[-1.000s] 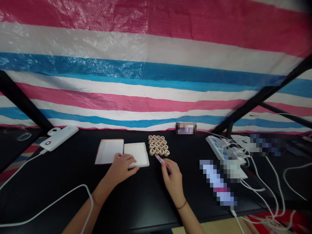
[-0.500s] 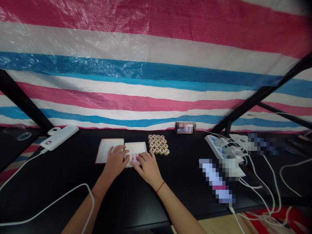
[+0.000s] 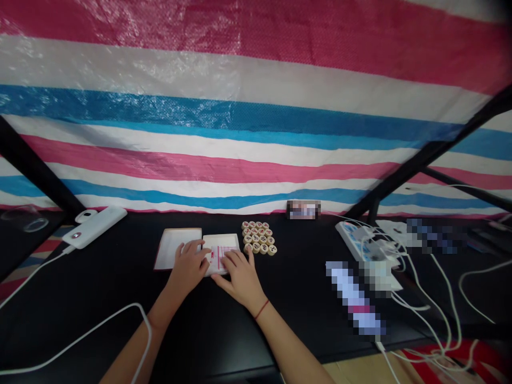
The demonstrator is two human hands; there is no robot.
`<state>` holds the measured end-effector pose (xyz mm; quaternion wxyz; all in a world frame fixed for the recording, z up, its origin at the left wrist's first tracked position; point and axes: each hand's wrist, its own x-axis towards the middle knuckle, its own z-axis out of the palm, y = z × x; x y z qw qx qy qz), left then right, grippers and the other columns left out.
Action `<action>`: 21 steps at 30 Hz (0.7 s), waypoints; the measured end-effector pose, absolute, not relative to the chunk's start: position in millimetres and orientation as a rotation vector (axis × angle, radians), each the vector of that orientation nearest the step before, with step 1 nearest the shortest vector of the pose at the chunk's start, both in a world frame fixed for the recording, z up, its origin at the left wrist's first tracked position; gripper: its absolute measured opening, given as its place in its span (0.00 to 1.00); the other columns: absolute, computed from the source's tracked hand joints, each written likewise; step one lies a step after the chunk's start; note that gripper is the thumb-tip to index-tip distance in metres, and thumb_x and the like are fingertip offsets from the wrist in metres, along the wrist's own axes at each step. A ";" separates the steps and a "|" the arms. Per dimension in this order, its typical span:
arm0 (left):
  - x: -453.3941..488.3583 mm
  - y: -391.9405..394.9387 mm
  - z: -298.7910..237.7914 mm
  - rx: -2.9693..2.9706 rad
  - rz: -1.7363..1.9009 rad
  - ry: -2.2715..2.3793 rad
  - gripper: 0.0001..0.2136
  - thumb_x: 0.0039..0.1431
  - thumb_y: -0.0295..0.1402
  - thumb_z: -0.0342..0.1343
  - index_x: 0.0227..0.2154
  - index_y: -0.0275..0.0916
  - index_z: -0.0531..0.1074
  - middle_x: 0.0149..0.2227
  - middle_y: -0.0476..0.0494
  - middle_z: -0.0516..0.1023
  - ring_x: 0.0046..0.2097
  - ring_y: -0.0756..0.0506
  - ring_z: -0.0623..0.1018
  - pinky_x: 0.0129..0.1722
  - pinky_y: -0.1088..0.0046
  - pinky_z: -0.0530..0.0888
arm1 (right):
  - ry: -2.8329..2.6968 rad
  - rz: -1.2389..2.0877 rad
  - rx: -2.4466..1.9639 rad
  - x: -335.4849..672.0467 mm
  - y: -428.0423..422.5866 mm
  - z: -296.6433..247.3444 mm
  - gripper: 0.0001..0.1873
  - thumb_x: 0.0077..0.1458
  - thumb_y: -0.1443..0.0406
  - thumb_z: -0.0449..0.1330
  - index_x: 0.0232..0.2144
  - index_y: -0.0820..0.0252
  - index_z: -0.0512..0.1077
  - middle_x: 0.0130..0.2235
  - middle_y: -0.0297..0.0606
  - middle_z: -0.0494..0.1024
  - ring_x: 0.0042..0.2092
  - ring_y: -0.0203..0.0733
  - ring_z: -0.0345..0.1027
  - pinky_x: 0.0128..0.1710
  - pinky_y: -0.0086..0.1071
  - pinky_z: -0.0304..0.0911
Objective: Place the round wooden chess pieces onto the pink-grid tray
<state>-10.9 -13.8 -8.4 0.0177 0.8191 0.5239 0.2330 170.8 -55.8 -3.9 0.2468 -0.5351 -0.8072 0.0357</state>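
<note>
A shallow white box point(image 3: 208, 239) sits on the black table with a folded sheet printed with red lines point(image 3: 216, 255) in it. My right hand point(image 3: 240, 274) lies over the sheet's right part, fingers spread and pressing on it, the thumb out near the box's front edge. At the sheet's left edge is my left hand point(image 3: 189, 269), its fingers bent but apart, the fingertips beside the paper and the box's left wall. Beneath that hand's far fingers shows the open box lid point(image 3: 170, 248). Round Chinese chess pieces point(image 3: 259, 238) stand in rows just right of the box.
A white power bank point(image 3: 96, 226) with a cable lies at the left. On the right are a power strip point(image 3: 352, 242) with tangled white cables and a blurred-out device point(image 3: 354, 298). A striped plastic sheet point(image 3: 240, 160) hangs behind the table, between black frame bars.
The folded sheet now shows more of its printed face and lies flatter in the box. My right hand's fingers have spread, and its thumb has moved toward me. My left hand has barely shifted.
</note>
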 end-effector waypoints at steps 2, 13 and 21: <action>-10.7 -13.6 -8.1 2.549 0.741 1.620 0.14 0.54 0.25 0.50 0.40 0.42 0.77 0.50 0.38 0.74 0.51 0.36 0.72 0.55 0.49 0.63 | -2.210 0.101 -1.462 170.8 -55.3 -3.2 0.19 0.58 0.49 0.57 0.44 0.55 0.72 0.47 0.42 0.75 0.52 0.49 0.64 0.63 0.57 0.33; -10.4 -14.9 -8.9 2.515 0.717 1.605 0.15 0.54 0.24 0.49 0.41 0.43 0.76 0.54 0.39 0.73 0.55 0.38 0.72 0.59 0.46 0.58 | -2.221 0.144 -1.426 169.5 -55.5 -2.0 0.19 0.58 0.51 0.58 0.47 0.54 0.72 0.49 0.42 0.75 0.54 0.49 0.64 0.63 0.58 0.32; -10.0 -13.5 -12.2 2.522 0.730 1.706 0.16 0.57 0.27 0.49 0.47 0.42 0.73 0.55 0.36 0.72 0.56 0.36 0.71 0.59 0.47 0.60 | -2.195 0.122 -1.433 171.0 -56.3 -3.5 0.20 0.57 0.50 0.58 0.45 0.56 0.72 0.48 0.43 0.75 0.54 0.50 0.63 0.64 0.56 0.36</action>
